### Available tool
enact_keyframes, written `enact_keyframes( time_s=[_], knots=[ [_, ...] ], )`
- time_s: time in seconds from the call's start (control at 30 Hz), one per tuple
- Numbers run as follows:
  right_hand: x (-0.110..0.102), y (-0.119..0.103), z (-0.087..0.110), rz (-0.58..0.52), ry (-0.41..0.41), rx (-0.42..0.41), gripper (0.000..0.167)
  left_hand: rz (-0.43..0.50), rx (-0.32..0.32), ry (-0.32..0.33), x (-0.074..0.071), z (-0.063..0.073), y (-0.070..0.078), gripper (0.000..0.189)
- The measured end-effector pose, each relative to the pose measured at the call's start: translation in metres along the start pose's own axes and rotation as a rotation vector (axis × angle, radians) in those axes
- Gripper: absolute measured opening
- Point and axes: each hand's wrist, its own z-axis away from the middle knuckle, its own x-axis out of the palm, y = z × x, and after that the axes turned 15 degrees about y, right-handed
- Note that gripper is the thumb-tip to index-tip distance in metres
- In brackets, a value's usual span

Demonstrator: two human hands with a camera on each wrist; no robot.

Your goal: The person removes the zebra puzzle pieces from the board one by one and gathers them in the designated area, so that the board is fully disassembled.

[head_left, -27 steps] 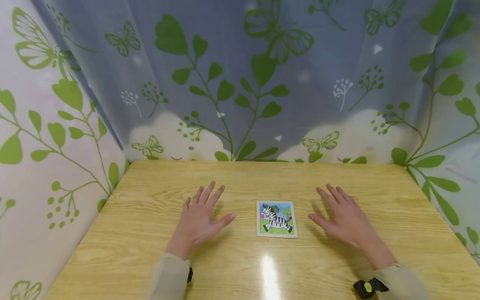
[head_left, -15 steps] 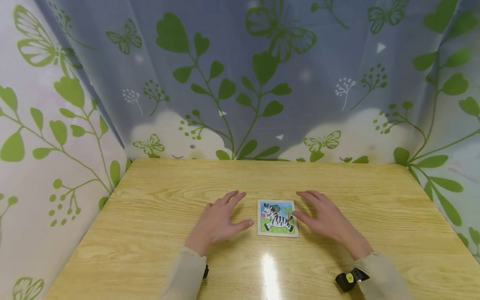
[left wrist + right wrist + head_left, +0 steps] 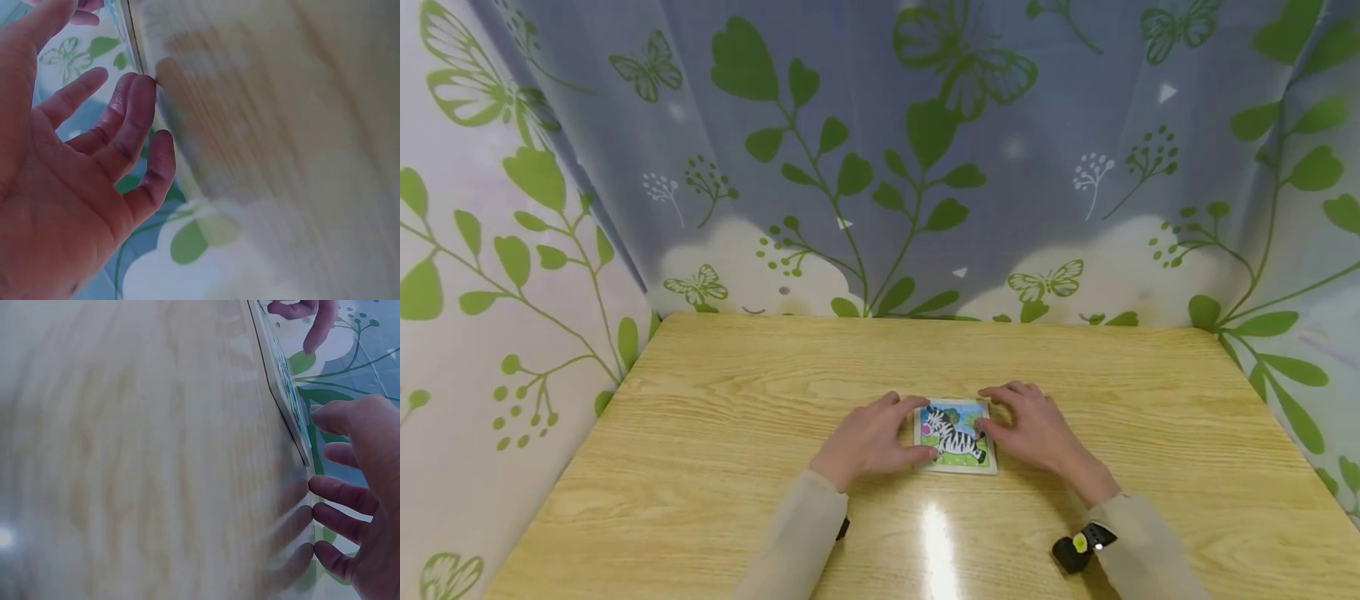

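Note:
A small square zebra picture puzzle (image 3: 957, 442) with a pale frame lies flat on the wooden table. My left hand (image 3: 872, 442) is at its left edge, the thumb over the lower left corner and the index fingertip by the upper left corner. In the left wrist view the left hand's fingers (image 3: 134, 112) are bent slightly, near the tabletop. From the right, my right hand (image 3: 1033, 425) reaches over with its thumb above the puzzle's right part. The right wrist view shows the fingertips of this hand (image 3: 375, 494) on the table beside the puzzle's edge (image 3: 281, 387). Whether either thumb touches it is unclear.
The wooden table (image 3: 760, 367) reaches back to a patterned curtain (image 3: 880, 167) with leaves and butterflies. More patterned cloth (image 3: 460, 333) hangs on the left and right sides. A bright reflection lies on the tabletop in front of the puzzle.
Both hands have come inward from either side, the left moving right and the right moving left, to the puzzle's edges. The puzzle has stayed in place.

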Motion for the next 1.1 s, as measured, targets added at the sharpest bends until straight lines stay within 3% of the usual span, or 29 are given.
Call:
enact_keyframes(
  time_s=[0.27, 0.57, 0.9, 1.1],
  knots=[
    [0.0, -0.003, -0.004, -0.015, -0.022, 0.039, 0.031, -0.032, 0.007, -0.068, 0.003, -0.011, 0.001, 0.075],
    [0.003, -0.005, -0.005, -0.028, -0.032, 0.065, 0.027, -0.062, -0.005, -0.119, 0.004, -0.013, 0.003, 0.073],
    [0.002, -0.007, -0.01, -0.087, -0.038, 0.135, 0.015, -0.03, -0.022, -0.158, 0.0, -0.017, 0.003, 0.073],
    [0.003, -0.005, -0.01, -0.092, -0.064, 0.173, 0.016, -0.019, -0.037, -0.177, 0.003, -0.02, 0.005, 0.074]
  ],
)
